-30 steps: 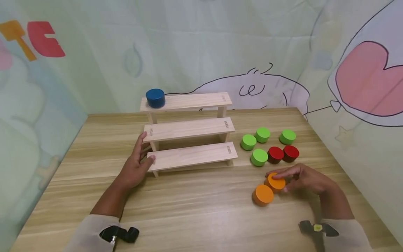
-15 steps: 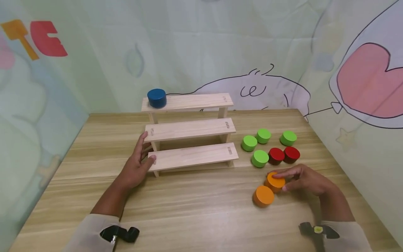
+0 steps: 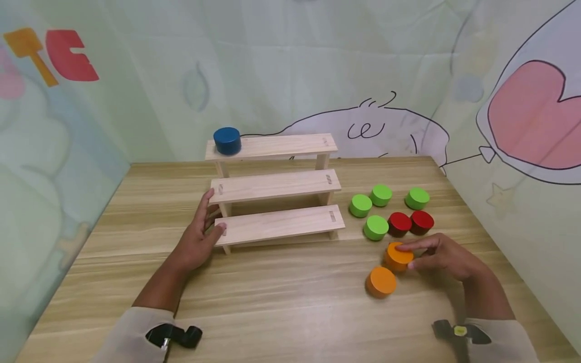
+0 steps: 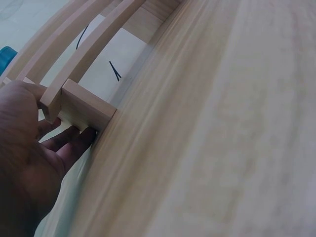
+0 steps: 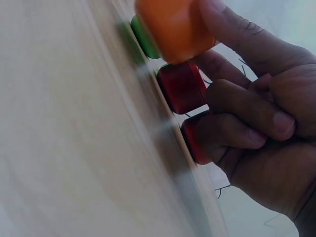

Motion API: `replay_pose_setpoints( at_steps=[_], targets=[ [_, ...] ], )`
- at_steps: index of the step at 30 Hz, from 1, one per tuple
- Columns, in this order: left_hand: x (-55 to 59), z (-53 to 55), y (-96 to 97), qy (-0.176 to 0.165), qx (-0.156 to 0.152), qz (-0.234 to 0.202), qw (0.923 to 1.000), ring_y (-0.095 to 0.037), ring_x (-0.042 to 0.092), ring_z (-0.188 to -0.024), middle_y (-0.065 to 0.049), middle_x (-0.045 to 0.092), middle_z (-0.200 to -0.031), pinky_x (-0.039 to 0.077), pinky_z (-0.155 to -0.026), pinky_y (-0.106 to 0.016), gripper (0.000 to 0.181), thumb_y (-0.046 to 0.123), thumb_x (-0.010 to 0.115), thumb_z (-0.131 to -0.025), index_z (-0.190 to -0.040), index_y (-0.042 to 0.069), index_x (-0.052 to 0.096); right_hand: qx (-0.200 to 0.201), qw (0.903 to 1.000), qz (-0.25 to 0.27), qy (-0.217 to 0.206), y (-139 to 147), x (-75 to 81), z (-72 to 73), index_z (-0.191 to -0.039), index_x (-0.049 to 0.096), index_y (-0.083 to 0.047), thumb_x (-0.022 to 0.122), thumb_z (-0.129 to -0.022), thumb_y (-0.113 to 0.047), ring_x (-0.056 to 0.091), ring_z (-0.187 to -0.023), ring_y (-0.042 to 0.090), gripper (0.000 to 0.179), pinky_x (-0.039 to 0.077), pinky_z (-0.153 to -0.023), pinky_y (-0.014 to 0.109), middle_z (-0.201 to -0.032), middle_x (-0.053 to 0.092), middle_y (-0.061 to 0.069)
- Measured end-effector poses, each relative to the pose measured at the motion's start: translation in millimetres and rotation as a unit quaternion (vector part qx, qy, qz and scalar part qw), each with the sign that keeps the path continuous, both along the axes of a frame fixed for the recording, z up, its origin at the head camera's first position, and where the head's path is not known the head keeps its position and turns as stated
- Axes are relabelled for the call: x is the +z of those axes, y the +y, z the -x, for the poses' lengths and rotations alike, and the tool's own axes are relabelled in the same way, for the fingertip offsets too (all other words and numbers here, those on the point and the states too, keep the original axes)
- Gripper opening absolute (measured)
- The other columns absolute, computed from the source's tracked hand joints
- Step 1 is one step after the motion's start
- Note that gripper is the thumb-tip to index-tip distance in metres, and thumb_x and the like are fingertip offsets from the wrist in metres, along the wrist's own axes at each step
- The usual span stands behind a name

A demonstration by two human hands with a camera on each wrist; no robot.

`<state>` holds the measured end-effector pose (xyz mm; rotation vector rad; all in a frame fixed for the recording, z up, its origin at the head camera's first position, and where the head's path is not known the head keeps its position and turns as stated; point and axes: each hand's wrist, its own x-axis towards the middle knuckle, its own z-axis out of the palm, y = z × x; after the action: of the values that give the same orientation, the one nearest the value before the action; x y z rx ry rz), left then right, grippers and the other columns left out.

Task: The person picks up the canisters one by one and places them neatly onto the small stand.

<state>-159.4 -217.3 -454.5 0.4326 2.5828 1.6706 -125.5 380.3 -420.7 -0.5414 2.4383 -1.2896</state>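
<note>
A three-tier wooden stand [image 3: 281,224] is on the table. My left hand [image 3: 195,244] holds its left end, with the thumb on top of the lowest plank. In the left wrist view, the left hand's fingers [image 4: 74,143] lie against the stand's side leg [image 4: 86,106]. My right hand [image 3: 447,257] pinches an orange cylinder block [image 3: 397,257] between thumb and index finger, while its other fingers are curled, as the right wrist view shows. Another orange cylinder block [image 3: 381,282] sits just in front of it. On the top tier's left end stands a blue cylinder block [image 3: 227,141].
Two red cylinder blocks [image 3: 400,225] stand side by side beyond the right hand. Around them are several green cylinder blocks [image 3: 375,228], right of the stand. A printed cloth backdrop [image 3: 281,65] rises behind the wooden table [image 3: 272,312].
The pinched orange block has shifted slightly away from me and apart from the other orange block, moving with my right hand. The left hand keeps its place on the stand.
</note>
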Motion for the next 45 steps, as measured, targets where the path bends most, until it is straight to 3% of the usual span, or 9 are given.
replay_pose_setpoints(
  at_steps=[7, 13, 17, 26, 32, 35, 39, 42, 45],
  targets=[
    [0.8, -0.4, -0.3, 0.0, 0.003, -0.004, 1.0, -0.056, 0.03, -0.162, -0.03, 0.027, -0.175, 0.033, -0.125, -0.073, 0.088, 0.017, 0.052, -0.116, -0.175, 0.044, -0.007, -0.054, 0.9983, -0.003, 0.023, -3.4, 2.1, -3.9, -0.129, 0.082, -0.01, 0.09, -0.088, -0.009, 0.062, -0.122, -0.018, 0.041, 0.055, -0.092, 0.013, -0.135, 0.077, -0.011],
    [1.3, -0.9, -0.2, -0.002, 0.003, -0.004, 1.0, -0.056, 0.03, -0.162, -0.03, 0.027, -0.175, 0.033, -0.126, -0.073, 0.088, 0.017, 0.052, -0.116, -0.175, 0.043, -0.007, -0.071, 0.9953, 0.044, 0.049, -3.3, 2.1, -4.6, -0.135, 0.078, -0.008, 0.085, -0.091, -0.001, 0.074, -0.098, -0.002, 0.045, 0.061, -0.072, 0.023, -0.13, 0.076, -0.026],
    [1.6, -0.6, 0.2, -0.001, 0.004, -0.005, 1.0, -0.056, 0.031, -0.162, -0.03, 0.028, -0.175, 0.034, -0.125, -0.073, 0.087, 0.017, 0.052, -0.116, -0.175, 0.043, -0.007, -0.084, 0.9891, 0.087, 0.085, -7.6, 5.3, -7.2, -0.136, 0.075, -0.001, 0.081, -0.092, 0.008, 0.077, -0.097, 0.001, 0.045, 0.065, -0.077, 0.024, -0.127, 0.078, -0.025],
    [0.1, 0.5, 3.4, -0.008, -0.002, -0.015, 0.9999, -0.055, 0.027, -0.164, -0.029, 0.025, -0.176, 0.034, -0.125, -0.074, 0.087, 0.019, 0.052, -0.116, -0.175, 0.045, -0.006, -0.185, 0.95, 0.173, 0.182, -21.0, 14.3, -14.6, -0.135, 0.072, 0.007, 0.076, -0.092, 0.017, 0.073, -0.116, -0.006, 0.045, 0.06, -0.083, 0.012, -0.131, 0.077, -0.023],
    [2.2, -2.5, 1.3, -0.012, 0.008, -0.006, 0.9999, -0.055, 0.028, -0.163, -0.028, 0.026, -0.176, 0.033, -0.125, -0.074, 0.087, 0.019, 0.052, -0.116, -0.174, 0.047, -0.006, -0.142, 0.9195, 0.309, 0.198, -32.9, 19.1, -10.9, -0.138, 0.063, 0.019, 0.07, -0.09, 0.027, 0.079, -0.115, 0.005, 0.048, 0.064, -0.083, 0.023, -0.139, 0.077, -0.006],
    [3.0, -2.7, 1.4, -0.01, 0.007, -0.006, 0.9999, -0.055, 0.029, -0.163, -0.028, 0.027, -0.176, 0.034, -0.125, -0.074, 0.087, 0.018, 0.052, -0.116, -0.175, 0.046, -0.006, -0.14, 0.9074, 0.34, 0.203, -40.3, 26.4, -9.4, -0.138, 0.062, 0.019, 0.067, -0.091, 0.028, 0.082, -0.108, 0.011, 0.048, 0.065, -0.078, 0.027, -0.14, 0.077, -0.001],
    [3.7, -3.3, 1.7, -0.011, 0.008, -0.005, 0.9999, -0.055, 0.028, -0.164, -0.028, 0.027, -0.176, 0.034, -0.125, -0.074, 0.087, 0.019, 0.052, -0.116, -0.174, 0.046, -0.006, -0.191, 0.8961, 0.343, 0.207, -52.9, 44.1, -4.8, -0.137, 0.067, 0.014, 0.066, -0.093, 0.026, 0.084, -0.083, 0.012, 0.045, 0.064, -0.07, 0.024, -0.136, 0.079, 0.0],
    [3.9, -3.8, 1.7, -0.011, 0.009, -0.002, 0.9999, -0.055, 0.028, -0.163, -0.028, 0.027, -0.176, 0.034, -0.125, -0.074, 0.087, 0.019, 0.052, -0.116, -0.174, 0.046, -0.007, -0.22, 0.8933, 0.332, 0.208, -64.1, 61.6, 1.4, -0.137, 0.069, 0.01, 0.068, -0.096, 0.02, 0.075, -0.061, 0.008, 0.042, 0.059, -0.064, 0.014, -0.134, 0.08, -0.001],
    [3.7, -3.5, 1.9, -0.009, 0.008, -0.001, 0.9999, -0.056, 0.028, -0.163, -0.028, 0.027, -0.175, 0.034, -0.124, -0.075, 0.087, 0.019, 0.052, -0.116, -0.175, 0.045, -0.007, -0.228, 0.8944, 0.318, 0.217, -76.4, 79.8, 9.2, -0.137, 0.071, 0.006, 0.072, -0.097, 0.014, 0.066, -0.052, 0.009, 0.041, 0.055, -0.061, 0.011, -0.13, 0.081, -0.003]
  ],
)
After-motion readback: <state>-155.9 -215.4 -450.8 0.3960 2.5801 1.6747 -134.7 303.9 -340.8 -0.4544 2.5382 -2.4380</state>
